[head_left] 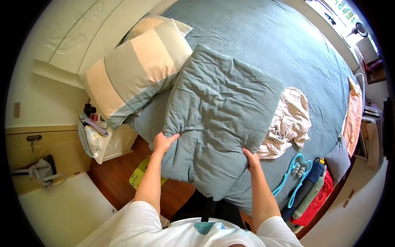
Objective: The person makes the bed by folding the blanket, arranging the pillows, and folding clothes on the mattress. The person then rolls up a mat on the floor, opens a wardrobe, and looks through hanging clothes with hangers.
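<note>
A grey-green quilt [222, 107], folded into a thick rectangle, lies on the near part of the bed [247, 29], its near end bulging over the edge toward my body. My left hand [164, 142] grips its left side, thumb on top and fingers tucked out of sight. On the right side my right hand [251, 158] pinches the quilt's edge, the fingers partly hidden beneath. A striped pillow [140, 68] touches the quilt's upper left. Against its right side lies a crumpled pale patterned cloth [290, 123].
A white bedside cabinet [119, 142] with small items stands left. Near the bed's right edge lie a light-blue looped massager [293, 173], rolled dark-blue [304, 185] and green bundles, and a red cloth [317, 201]. A yellow-green item [140, 173] rests on the wooden floor [111, 177].
</note>
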Motion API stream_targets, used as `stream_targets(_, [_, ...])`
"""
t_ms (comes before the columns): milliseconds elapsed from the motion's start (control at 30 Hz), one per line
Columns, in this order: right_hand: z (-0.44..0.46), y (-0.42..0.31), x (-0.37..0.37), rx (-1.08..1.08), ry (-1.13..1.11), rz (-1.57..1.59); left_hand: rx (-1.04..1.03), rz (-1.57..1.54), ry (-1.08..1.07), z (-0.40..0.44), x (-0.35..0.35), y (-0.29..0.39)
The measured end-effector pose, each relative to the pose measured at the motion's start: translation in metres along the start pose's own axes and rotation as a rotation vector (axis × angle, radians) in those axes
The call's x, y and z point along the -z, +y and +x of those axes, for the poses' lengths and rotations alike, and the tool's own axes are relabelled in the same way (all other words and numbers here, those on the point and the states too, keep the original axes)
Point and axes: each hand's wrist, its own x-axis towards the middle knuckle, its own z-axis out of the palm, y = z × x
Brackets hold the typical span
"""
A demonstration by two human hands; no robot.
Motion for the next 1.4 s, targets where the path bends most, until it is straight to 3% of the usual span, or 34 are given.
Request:
stream_targets(167, [-0.041,-0.026,0.002,0.131,-0.010,-0.082,-0.202,-0.316,0.015,-0.083,0.012,0.023])
stream_targets(300, [-0.106,-0.052,0.029,0.249,0.019,-0.126,-0.009,-0.361,-0.123,-0.148,0.006,0.004])
stream_targets(367, [-0.126,-0.051,0.055,0.297,-0.013,-0.180,0.067,-0.733,-0.270,-0.189,0.003,0.000])
stream_targets(533, [-0.186,-0.040,0.086,0.351,0.001,-0.205,0.050,-0.791,-0.300,-0.237,0.006,0.007])
stream_targets(867, [-0.270,-0.061,0.155,0.699,0.195,-0.089,-0.406,-0.546,-0.279,-0.263,-0.010,0.088])
stream_targets(967, [-0.227,-0.030,0.220,0.585,0.307,-0.052,-0.346,-0.470,-0.237,-0.239,-0.060,0.086])
stream_targets(1033, [-0.203,0.011,0.271,0.450,0.317,0.061,-0.433,-0.039,-0.175,-0.227,-0.079,0.075])
stream_targets(1067, [-0.191,0.038,0.299,0.412,0.325,0.155,-0.422,-0.042,-0.162,-0.227,-0.080,0.067])
stream_targets(1133, [-0.188,0.066,0.329,0.114,0.447,0.330,-0.489,0.093,-0.481,-0.237,-0.081,0.050])
stream_targets(1200, [-0.184,0.106,0.351,0.126,0.415,0.306,-0.658,0.011,-0.632,-0.250,-0.073,0.028])
stream_targets(1267, [-0.191,0.132,0.340,0.110,0.436,0.161,-0.590,-0.034,-0.679,-0.264,-0.054,0.003])
stream_targets(1300, [-0.195,0.146,0.338,0.138,0.264,0.161,-0.548,-0.053,-0.631,-0.268,-0.051,-0.019])
stream_targets(1333, [-0.200,0.152,0.325,0.053,0.334,0.070,-0.503,-0.074,-0.582,-0.264,-0.050,-0.047])
stream_targets(1400, [-0.196,0.172,0.316,0.104,0.278,0.106,-0.168,-0.163,-0.711,-0.250,-0.041,-0.097])
